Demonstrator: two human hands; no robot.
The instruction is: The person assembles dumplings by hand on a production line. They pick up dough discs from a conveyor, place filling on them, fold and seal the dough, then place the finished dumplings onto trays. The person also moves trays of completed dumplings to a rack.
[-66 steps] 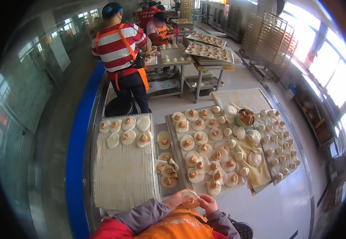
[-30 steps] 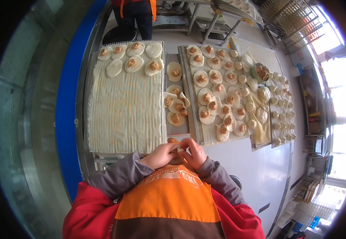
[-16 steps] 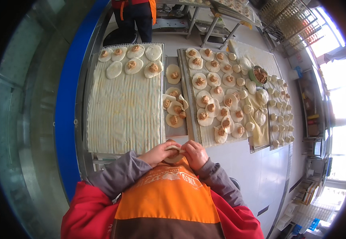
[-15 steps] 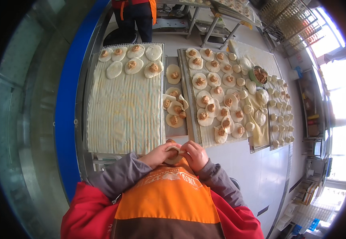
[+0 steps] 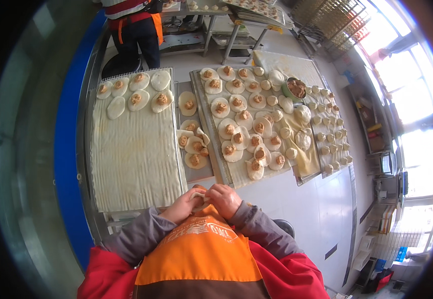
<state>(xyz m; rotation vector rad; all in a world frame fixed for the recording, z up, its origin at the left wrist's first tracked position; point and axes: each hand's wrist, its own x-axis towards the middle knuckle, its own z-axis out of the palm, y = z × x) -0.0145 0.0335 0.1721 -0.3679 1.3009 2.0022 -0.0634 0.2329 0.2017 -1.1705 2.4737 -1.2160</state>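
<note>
Both hands [image 5: 204, 202] closed together, pinching dough piece [image 5: 199, 198].

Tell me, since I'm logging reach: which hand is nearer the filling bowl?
Right. The right hand is on the bowl's side, though far below it; the left hand is just beyond, both pinching one dough piece.

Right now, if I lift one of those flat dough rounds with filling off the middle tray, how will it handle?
The dough round with filling looks thin and soft, so it would probably droop at the edges when lifted. The filling sits as a loose mound on top and may slide if it tilts. Several rounds overlap on the middle tray, so they might stick together.
</note>
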